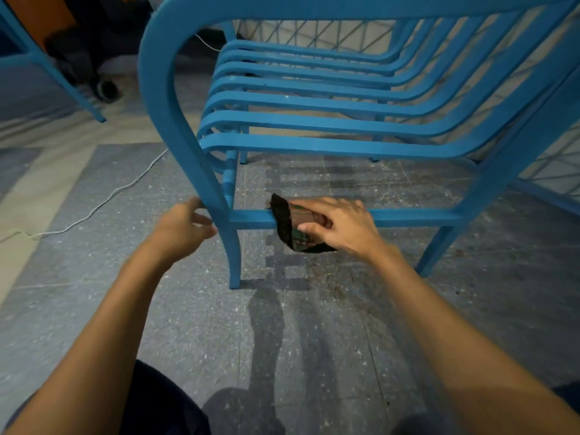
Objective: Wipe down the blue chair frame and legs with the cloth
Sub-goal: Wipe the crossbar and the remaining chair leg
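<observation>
A blue slatted chair stands in front of me on the speckled floor. Its low crossbar runs between the two near legs. A dark cloth is wrapped over the left part of that crossbar, and my right hand is closed around it and the bar. At the near left leg, my left hand has its fingers curled on the frame just above the crossbar joint. Part of the cloth hangs below the bar.
A white cable trails across the floor at left. Another blue leg and a dark bag or chair base sit at the far left. A wire mesh stands behind the chair. My knees are at the bottom edge.
</observation>
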A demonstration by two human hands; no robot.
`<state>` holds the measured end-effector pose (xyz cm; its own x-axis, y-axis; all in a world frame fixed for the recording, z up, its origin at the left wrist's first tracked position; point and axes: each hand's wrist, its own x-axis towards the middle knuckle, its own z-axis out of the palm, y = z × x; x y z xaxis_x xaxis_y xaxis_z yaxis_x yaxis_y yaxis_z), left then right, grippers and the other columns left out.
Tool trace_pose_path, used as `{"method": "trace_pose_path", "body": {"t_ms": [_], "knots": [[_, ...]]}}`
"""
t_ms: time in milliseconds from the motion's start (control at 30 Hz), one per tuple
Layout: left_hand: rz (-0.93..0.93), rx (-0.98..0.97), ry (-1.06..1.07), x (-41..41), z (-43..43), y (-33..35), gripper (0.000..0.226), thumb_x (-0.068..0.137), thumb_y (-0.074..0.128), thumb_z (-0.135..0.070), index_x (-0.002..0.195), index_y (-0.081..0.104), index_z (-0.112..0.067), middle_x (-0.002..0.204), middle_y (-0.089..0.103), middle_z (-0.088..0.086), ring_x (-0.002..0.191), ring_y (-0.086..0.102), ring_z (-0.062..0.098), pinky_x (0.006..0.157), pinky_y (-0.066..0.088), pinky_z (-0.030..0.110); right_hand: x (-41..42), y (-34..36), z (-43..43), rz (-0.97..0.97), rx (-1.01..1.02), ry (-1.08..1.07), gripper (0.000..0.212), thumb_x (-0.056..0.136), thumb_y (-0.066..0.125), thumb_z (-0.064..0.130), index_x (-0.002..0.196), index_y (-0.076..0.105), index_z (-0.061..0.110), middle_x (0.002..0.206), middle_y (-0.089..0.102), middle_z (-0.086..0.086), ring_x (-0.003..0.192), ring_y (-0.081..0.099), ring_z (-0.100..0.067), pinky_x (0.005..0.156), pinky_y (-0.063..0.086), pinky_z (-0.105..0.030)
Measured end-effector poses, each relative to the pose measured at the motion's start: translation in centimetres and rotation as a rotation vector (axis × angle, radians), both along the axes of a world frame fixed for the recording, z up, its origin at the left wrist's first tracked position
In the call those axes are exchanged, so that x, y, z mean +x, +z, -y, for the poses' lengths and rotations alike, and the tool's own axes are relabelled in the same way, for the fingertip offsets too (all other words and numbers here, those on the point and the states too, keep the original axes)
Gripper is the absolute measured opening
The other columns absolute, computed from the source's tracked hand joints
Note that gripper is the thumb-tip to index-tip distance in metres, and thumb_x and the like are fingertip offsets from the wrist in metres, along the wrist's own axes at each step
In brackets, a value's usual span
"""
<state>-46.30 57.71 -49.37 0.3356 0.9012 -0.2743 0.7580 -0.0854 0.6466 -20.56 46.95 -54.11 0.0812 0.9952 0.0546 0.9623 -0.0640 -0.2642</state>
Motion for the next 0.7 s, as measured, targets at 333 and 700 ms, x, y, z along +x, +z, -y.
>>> {"method": "trace_pose_path", "body": {"t_ms": [333, 700], "knots": [[0.174, 0.178, 0.009, -0.3, -0.5, -1.0, 0.037, 0.076, 0.074, -0.004, 0.110, 0.066, -0.016, 0.098, 0.071, 0.005, 0.090, 0.067, 0.019, 0.090, 0.053, 0.042, -9.9, 0.7, -5.2, 0.019, 0.108, 0.021, 0.060, 0.084, 0.042, 0.070, 0.137, 0.042, 0.041, 0.132, 0.058, 0.005, 0.114, 0.056, -0.027, 0.094, 0.041, -0.041], [-0.117, 0.161, -0.007, 0.8, -0.3, -2.5, 0.033, 0.090, 0.061, -0.032, 0.114, 0.059, -0.010, 0.107, 0.066, 0.014, 0.094, 0.064, 0.033, 0.086, 0.052, 0.049, 4.6, -2.4, 5.3, 0.150, 0.282, -0.108, 0.052, 0.089, 0.042, 0.051, 0.140, 0.038, 0.038, 0.121, 0.062, -0.006, 0.104, 0.057, -0.033, 0.095, 0.039, -0.050]]}}
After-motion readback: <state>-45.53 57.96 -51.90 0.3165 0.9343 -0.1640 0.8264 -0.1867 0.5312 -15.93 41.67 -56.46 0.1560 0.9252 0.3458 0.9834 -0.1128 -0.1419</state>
